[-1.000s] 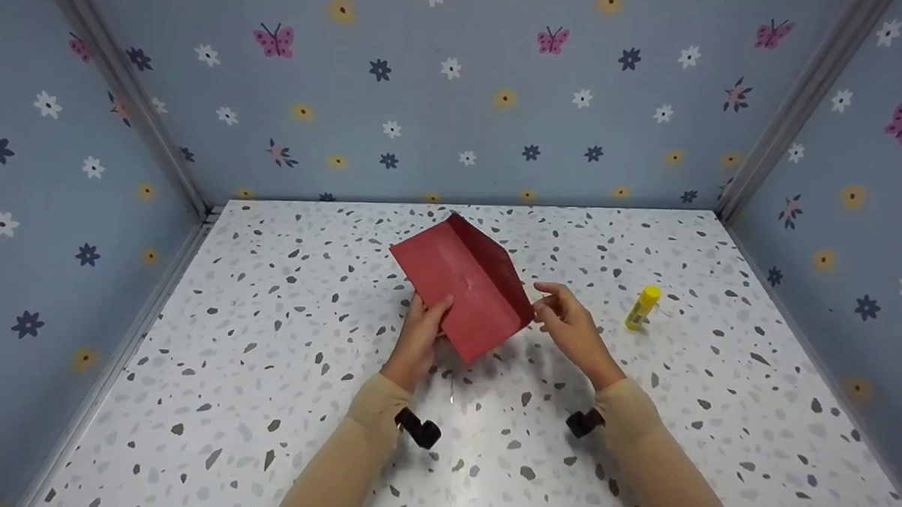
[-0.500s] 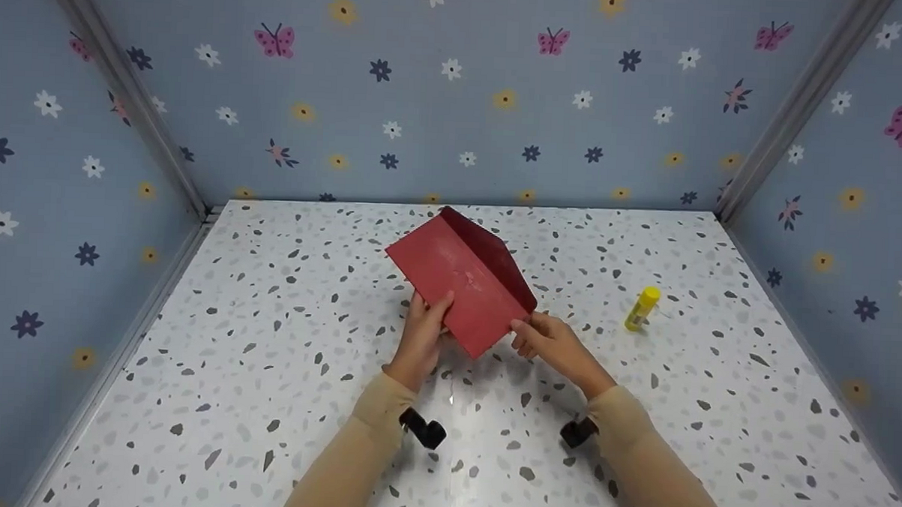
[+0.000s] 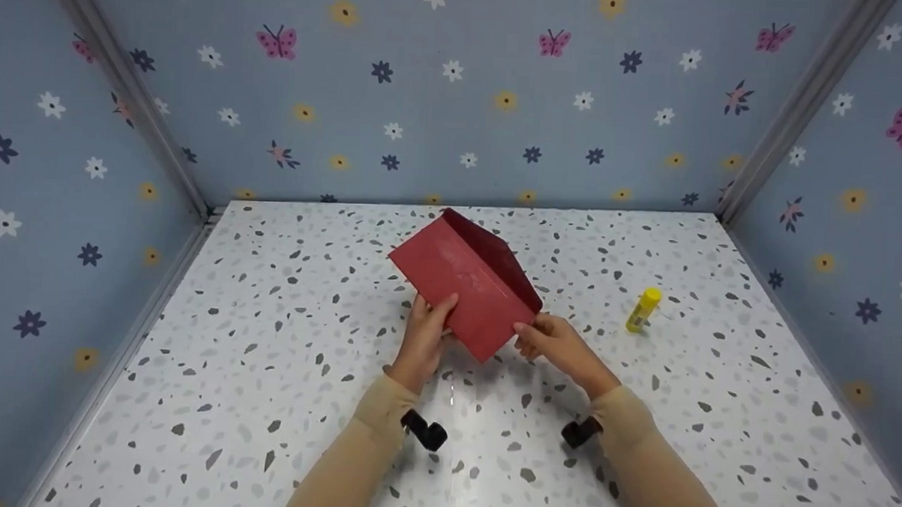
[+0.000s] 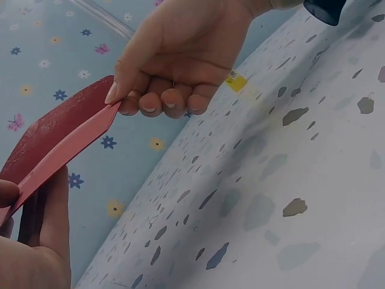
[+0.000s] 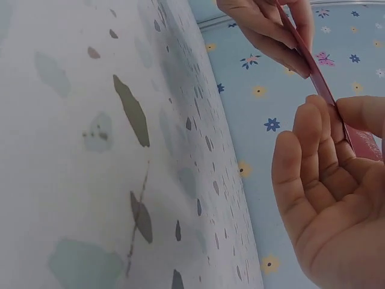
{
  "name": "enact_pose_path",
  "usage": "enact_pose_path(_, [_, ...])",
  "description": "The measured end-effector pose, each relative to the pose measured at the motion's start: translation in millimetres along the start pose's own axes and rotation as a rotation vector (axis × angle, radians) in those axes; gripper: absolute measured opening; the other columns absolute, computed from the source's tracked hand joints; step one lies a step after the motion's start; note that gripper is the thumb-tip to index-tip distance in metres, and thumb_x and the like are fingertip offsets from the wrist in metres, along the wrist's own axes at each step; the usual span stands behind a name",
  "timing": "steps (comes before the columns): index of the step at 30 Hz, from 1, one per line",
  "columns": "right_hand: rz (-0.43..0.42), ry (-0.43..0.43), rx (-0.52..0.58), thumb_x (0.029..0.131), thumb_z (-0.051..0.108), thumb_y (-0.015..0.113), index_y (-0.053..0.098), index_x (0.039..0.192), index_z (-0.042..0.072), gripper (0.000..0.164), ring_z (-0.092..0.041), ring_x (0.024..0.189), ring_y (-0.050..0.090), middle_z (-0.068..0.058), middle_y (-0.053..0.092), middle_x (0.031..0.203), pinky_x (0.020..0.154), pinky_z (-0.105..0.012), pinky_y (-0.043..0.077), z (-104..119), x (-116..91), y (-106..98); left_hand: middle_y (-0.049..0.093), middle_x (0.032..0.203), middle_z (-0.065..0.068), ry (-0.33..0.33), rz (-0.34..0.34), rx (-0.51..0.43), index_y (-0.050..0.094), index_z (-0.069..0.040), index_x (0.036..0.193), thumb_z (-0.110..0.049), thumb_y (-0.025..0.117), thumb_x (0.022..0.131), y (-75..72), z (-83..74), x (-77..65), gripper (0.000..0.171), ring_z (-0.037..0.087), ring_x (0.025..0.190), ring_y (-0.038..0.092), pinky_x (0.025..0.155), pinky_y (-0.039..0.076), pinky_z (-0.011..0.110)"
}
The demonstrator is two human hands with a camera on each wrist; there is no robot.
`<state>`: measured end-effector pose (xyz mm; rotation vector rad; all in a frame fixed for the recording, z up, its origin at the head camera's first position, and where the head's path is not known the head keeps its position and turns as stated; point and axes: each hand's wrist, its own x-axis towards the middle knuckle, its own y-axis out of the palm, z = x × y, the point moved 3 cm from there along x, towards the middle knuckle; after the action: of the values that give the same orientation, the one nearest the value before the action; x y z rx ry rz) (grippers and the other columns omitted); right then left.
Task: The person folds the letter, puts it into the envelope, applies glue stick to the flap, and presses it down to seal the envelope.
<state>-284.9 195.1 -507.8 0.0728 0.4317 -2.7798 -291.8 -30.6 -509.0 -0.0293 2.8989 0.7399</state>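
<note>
A red envelope [image 3: 457,284] is held up off the table in the head view, tilted, its darker flap [image 3: 505,261] raised along the far right side. My left hand [image 3: 422,339] grips its near left edge, thumb on the front face and fingers behind. With thumb and fingers my right hand [image 3: 560,349] pinches the near right corner, where the flap meets the body. In the left wrist view the envelope [image 4: 63,141] shows nearly edge-on, with the right hand [image 4: 180,66] on its corner. The right wrist view has the right palm [image 5: 337,205] turned to the camera.
A yellow glue stick [image 3: 643,310] is on the table to the right of my right hand. The white speckled table [image 3: 266,382] is bounded by blue flowered panels [image 3: 456,118] at the back and both sides.
My right hand has come in from beside the envelope's right end and taken its corner between thumb and fingers. The left hand keeps its grip; the envelope has shifted only slightly.
</note>
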Motion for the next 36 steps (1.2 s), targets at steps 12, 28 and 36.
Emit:
enact_pose_path(12, [0.050, 0.018, 0.015, 0.104, 0.025, 0.054, 0.061, 0.109, 0.001, 0.026, -0.023, 0.087, 0.064, -0.009, 0.068, 0.097, 0.081, -0.035, 0.055, -8.2, -8.5, -20.5, 0.060, 0.125, 0.015, -0.018, -0.065, -0.034, 0.048, -0.014, 0.141, -0.022, 0.064, 0.100, -27.2, -13.7, 0.9, 0.045, 0.024, 0.099, 0.067, 0.082, 0.057, 0.044])
enact_pose_path(28, [0.078, 0.044, -0.016, 0.102, 0.025, 0.056, 0.061, 0.110, 0.001, 0.026, -0.023, 0.087, 0.062, -0.009, 0.065, 0.097, 0.079, -0.036, 0.054, -16.6, -15.6, -40.8, 0.068, 0.112, 0.010, -0.005, -0.047, 0.048, 0.057, -0.011, 0.138, -0.022, 0.062, 0.101, -54.9, -22.4, -1.0, 0.039, 0.018, 0.089, 0.067, 0.067, 0.055, 0.028])
enact_pose_path(36, [-0.014, 0.066, 0.007, 0.103, 0.026, 0.056, 0.056, 0.109, 0.002, 0.025, -0.020, 0.077, 0.061, -0.011, 0.063, 0.092, 0.069, -0.032, 0.053, -16.9, -15.6, -45.3, 0.066, 0.113, 0.013, -0.025, 0.031, 0.125, 0.056, -0.013, 0.140, -0.018, 0.060, 0.102, -57.2, -20.7, -1.5, 0.038, 0.020, 0.093, 0.067, 0.074, 0.058, 0.033])
